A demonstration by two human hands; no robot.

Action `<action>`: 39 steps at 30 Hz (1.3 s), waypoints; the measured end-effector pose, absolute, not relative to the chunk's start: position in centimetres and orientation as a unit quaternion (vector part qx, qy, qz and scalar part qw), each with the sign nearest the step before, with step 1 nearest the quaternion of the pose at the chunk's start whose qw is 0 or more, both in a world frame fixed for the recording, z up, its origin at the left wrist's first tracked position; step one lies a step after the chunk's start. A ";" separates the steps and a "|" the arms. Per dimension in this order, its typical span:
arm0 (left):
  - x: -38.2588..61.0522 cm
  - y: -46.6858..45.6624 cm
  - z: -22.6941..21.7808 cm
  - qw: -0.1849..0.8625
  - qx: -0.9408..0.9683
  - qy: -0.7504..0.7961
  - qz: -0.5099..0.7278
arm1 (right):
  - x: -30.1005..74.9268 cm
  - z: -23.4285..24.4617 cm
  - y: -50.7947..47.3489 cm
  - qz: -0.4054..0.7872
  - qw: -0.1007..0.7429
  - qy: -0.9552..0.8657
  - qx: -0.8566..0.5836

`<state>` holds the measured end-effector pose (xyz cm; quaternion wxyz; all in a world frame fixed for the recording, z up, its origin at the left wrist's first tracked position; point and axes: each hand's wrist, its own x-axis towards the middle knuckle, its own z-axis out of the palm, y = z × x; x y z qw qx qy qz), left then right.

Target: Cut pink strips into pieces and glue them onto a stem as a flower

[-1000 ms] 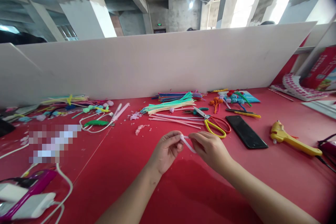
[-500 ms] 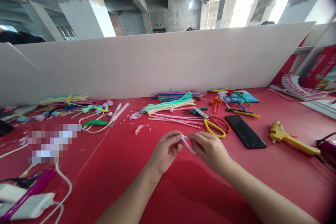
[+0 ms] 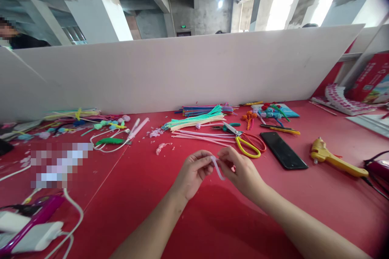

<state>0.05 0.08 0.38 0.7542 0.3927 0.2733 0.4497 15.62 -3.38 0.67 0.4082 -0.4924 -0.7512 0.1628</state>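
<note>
Well short of the table's far edge, the left hand (image 3: 194, 172) pinches a lilac strip (image 3: 218, 170); the right hand (image 3: 241, 170) curls beside it, grip indeterminable.

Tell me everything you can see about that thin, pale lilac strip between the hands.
The thin, pale lilac strip looks soft and bendable, but its texture is too small to make out. Its upper part is pinched in the fingertips of the left hand. From there it curves down and to the right, its lower end unheld above the red table. The right hand is close beside it, fingers bent; whether they touch it is unclear.
</note>
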 end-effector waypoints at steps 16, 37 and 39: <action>0.1 0.2 0.2 0.693 0.483 0.315 0.434 | 14.8 0.7 -3.3 0.273 0.439 -0.690 -0.506; 0.4 -1.1 1.3 0.598 0.672 0.322 0.296 | 17.3 2.3 -2.2 0.412 0.683 -0.445 -0.407; 0.4 -1.0 1.2 0.596 0.665 0.326 0.310 | 17.3 2.4 -2.1 0.421 0.692 -0.433 -0.396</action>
